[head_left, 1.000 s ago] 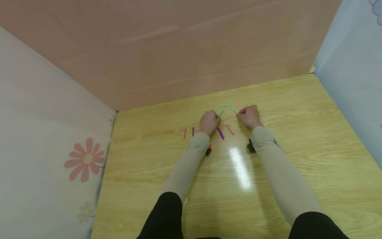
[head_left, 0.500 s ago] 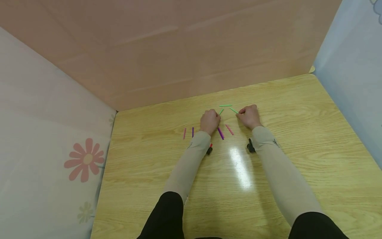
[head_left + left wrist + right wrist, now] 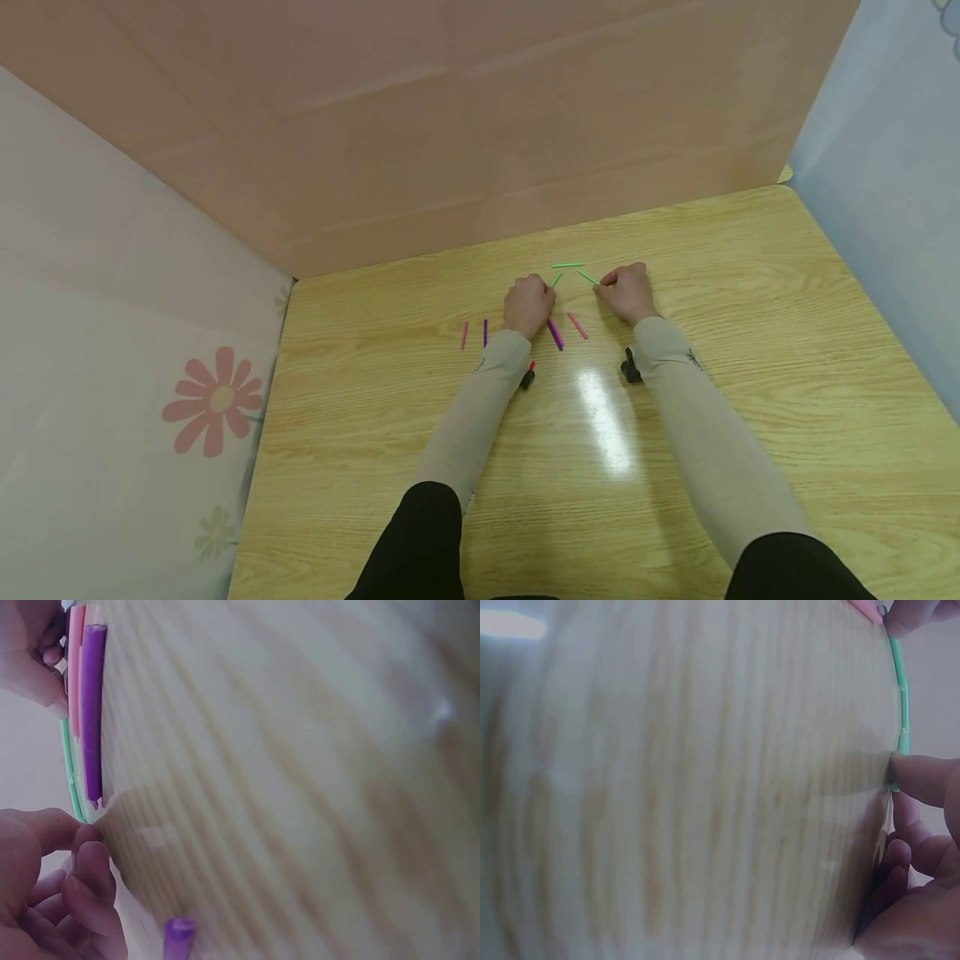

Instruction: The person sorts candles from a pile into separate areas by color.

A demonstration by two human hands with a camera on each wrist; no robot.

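Observation:
In the head view my left hand (image 3: 528,304) pinches the near end of a slanted short green stick (image 3: 557,280). In the left wrist view thumb and finger meet at that stick's end. My right hand (image 3: 628,293) pinches the outer end of another green stick (image 3: 587,277), which slopes the opposite way. A third green stick (image 3: 567,265) lies flat across, just beyond both. Close to the left hand's near side lie a purple stick (image 3: 554,335), with a pink one tight against it, and a separate pink stick (image 3: 577,326).
Left of the left forearm lie a pink stick (image 3: 464,335) and a purple stick (image 3: 485,330), the latter partly hidden. The wooden table (image 3: 360,417) meets a tan panel (image 3: 480,167) at the back. Patterned cloth walls (image 3: 135,292) stand left and right.
My left hand and forearm have shifted very slightly to the right. The right hand and the sticks look the same.

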